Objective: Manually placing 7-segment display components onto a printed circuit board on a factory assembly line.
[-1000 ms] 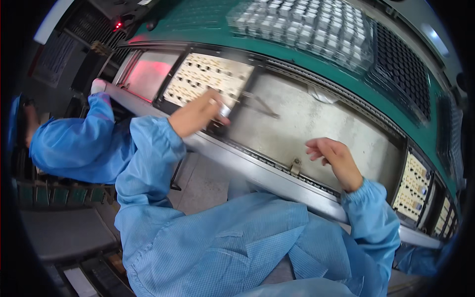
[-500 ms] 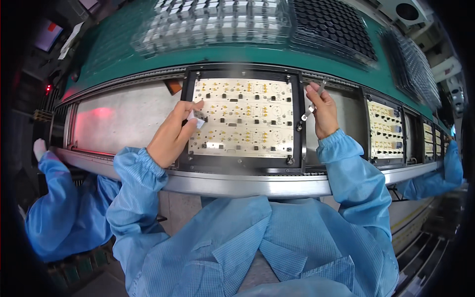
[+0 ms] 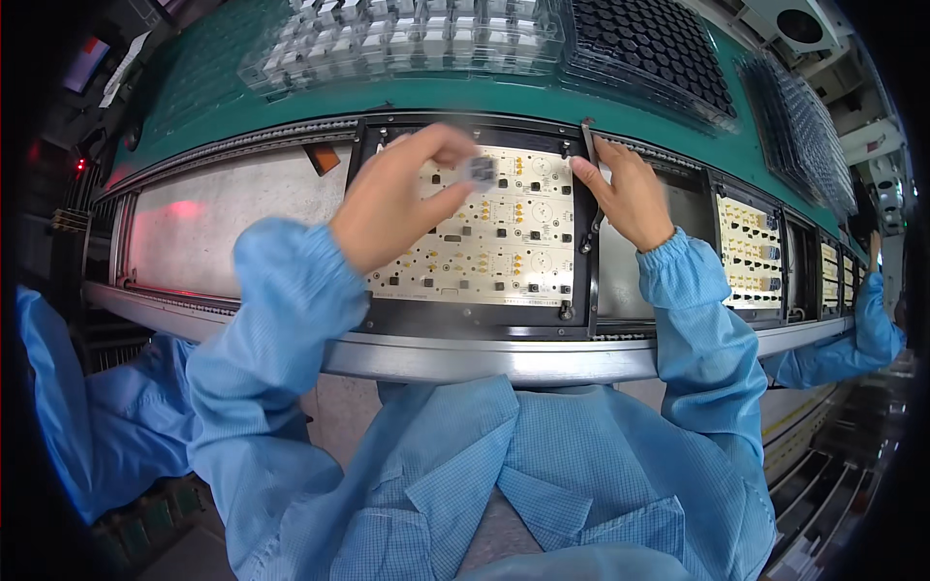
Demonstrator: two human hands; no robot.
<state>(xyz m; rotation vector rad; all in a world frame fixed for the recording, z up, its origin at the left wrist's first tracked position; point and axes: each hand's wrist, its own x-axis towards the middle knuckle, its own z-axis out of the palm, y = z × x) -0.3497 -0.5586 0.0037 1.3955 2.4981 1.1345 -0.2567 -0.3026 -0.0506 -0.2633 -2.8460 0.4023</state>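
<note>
My left hand (image 3: 402, 194), blurred by motion, is over the left part of a cream circuit board panel (image 3: 455, 261). Between its thumb and fingertips is a small grey-and-white square part (image 3: 478, 172), held above the panel's upper row. The panel carries black and yellow components and lies in a black frame (image 3: 426, 317). At the frame's right edge, my right hand (image 3: 628, 194) is closed with thumb and fingers around a narrow flat metal tool (image 3: 588, 143). That tool points away from me, and its lower end is partly hidden.
The frame rests on a conveyor with a metal front rail (image 3: 494, 360). Further right are more framed boards (image 3: 749, 252). Behind, a green surface (image 3: 387, 97) bears clear trays of white parts (image 3: 407, 44) and a tray of black round parts (image 3: 644, 53). Blue-sleeved people stand at both sides.
My left hand has moved right and away from me with the small part, across the panel. My right hand has shifted slightly left, bringing the metal tool to the frame's right edge.
</note>
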